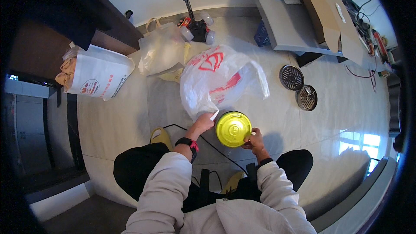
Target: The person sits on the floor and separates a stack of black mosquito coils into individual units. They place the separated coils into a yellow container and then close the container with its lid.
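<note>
My left hand [204, 123] pinches the edge of a white plastic bag [197, 87] with red print, which stands crumpled and partly open on the floor in front of me. Just right of that hand is a round, yellow-green container [233, 128], its ringed flat face turned up toward me. My right hand [255, 141] has its fingers closed on the container's right edge. A dark rim shows along the far side of the container. What lies inside the bag is hidden.
Right of the bag lie a round black grille [291, 77] and a round black part with a perforated face [307, 98]. A pale tote bag [161, 48] and a stuffed white bag [99, 71] stand left. A black cord [216, 146] crosses near my feet. A grey table [288, 28] stands back right.
</note>
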Motion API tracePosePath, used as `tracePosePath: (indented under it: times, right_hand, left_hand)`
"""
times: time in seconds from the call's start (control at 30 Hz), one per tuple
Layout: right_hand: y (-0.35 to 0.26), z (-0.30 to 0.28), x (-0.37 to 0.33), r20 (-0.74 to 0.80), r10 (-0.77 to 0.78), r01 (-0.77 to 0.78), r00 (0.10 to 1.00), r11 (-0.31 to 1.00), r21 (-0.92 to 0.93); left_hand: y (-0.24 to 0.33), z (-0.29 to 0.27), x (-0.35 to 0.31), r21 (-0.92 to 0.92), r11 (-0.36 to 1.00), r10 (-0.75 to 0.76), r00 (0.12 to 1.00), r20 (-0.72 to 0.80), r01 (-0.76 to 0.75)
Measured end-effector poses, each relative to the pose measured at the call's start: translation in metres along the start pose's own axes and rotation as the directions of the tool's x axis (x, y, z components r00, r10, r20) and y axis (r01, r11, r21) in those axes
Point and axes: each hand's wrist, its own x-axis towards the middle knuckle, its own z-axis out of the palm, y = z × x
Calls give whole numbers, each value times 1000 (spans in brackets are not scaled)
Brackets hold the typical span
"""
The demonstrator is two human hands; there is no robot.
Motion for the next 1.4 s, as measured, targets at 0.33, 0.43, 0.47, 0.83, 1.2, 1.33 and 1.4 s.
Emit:
tracePosePath:
  times: [0.33, 0.43, 0.47, 0.83, 1.2, 1.33, 1.4]
  right_hand:
    - [-2, -1, -6, -120, -348, 252, 930, 839, -481]
    - [1, 1, 1, -149, -376, 253, 914, 819, -515]
    - [5, -3, 3, -131, -391, 279, 911, 818, -504]
    - [-15, -29, 16, -30, -363, 266, 931, 732, -628]
    - [-15, -37, 18, 30, -476, 389, 879, 680, -622]
    - [-23, -37, 5, 37, -489, 419, 871, 703, -575]
    - [-37, -37, -5, 113, -537, 479, 836, 613, -628]
  left_hand:
    - [21, 2, -18, 18, 997, 81, 997, 11, -81]
    - [32, 4, -23, -67, 997, 45, 998, 33, -43]
    - [34, 6, -25, -38, 999, 18, 1000, -6, -19]
    - [44, 25, -10, 268, 903, 373, 922, -105, -335]
    - [52, 7, -19, 179, 950, 297, 917, -267, -255]
    - [59, -16, -37, 229, 947, 318, 770, -553, -227]
    - [61, -26, -44, 179, 965, 261, 731, -631, -190]
